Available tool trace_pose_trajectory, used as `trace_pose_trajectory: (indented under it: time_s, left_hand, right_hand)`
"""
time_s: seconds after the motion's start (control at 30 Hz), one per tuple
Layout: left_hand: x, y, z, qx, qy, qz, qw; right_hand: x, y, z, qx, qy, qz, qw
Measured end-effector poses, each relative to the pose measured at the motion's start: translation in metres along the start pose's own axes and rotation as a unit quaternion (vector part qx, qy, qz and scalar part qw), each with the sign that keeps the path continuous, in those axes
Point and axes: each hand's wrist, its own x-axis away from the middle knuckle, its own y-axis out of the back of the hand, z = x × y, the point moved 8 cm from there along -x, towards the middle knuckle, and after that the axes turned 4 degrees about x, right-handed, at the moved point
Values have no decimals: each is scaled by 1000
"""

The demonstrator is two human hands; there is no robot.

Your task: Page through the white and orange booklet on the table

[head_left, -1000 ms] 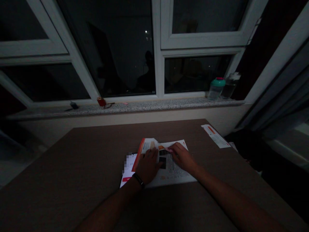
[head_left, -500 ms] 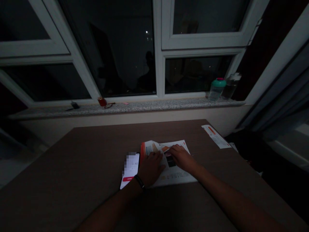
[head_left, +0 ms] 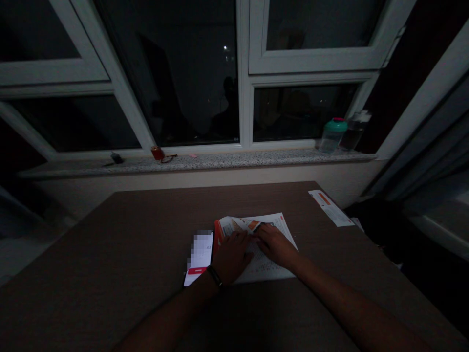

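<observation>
A printed paper booklet (head_left: pixel 271 270) with a red left edge lies on the table, its upper page lifted and creased near the top. My left hand (head_left: pixel 233 254) rests on its left part, fingers stretched forward, thumb apart, a dark band on the wrist. From the right, my right hand (head_left: pixel 275 244) has its fingers bent together at the creased page, and its fingertips nearly meet those of the left. Dim light and the hands hide part of the page. A phone (head_left: pixel 200 254) with a lit screen lies just left of the booklet, beside my left hand.
A printed paper strip (head_left: pixel 335 212) lies at the brown table's (head_left: pixel 128 249) right edge. Beyond the table, the stone windowsill (head_left: pixel 227 160) holds a teal-lidded bottle (head_left: pixel 332 137), a clear bottle (head_left: pixel 353 132), a small red jar (head_left: pixel 157 153) and a small dark item (head_left: pixel 117 158).
My right fingers have drawn slightly left and down toward my left hand, and the page now covers the dark picture seen before. My left hand stays almost in place. The view has shifted slightly.
</observation>
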Motion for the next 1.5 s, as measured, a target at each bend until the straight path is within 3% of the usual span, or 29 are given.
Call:
trace_pose_trajectory:
  time_s: [0.13, 0.33, 0.53, 0.9, 1.23, 1.5]
  left_hand:
    - [1, -2, 2, 16, 11, -5, 1000]
    - [2, 1, -7, 40, -29, -11, 999]
    - [1, 4, -6, 25, -22, -18, 999]
    - [1, 1, -2, 9, 0, -10, 1000]
    - [0, 3, -1, 26, 12, -12, 1000]
    - [2, 9, 4, 88, -42, 44, 994]
  right_hand:
    - [-2, -1, -8, -11, -12, -6, 1000]
    - [-5, 3, -27, -8, -27, -25, 999]
    - [-3, 3, -24, 12, -16, -18, 1000]
    - [-1, 15, -23, 20, -19, -85, 996]
    - [1, 8, 1, 2, 40, -20, 999]
    - [-1, -3, -3, -30, 40, 4, 999]
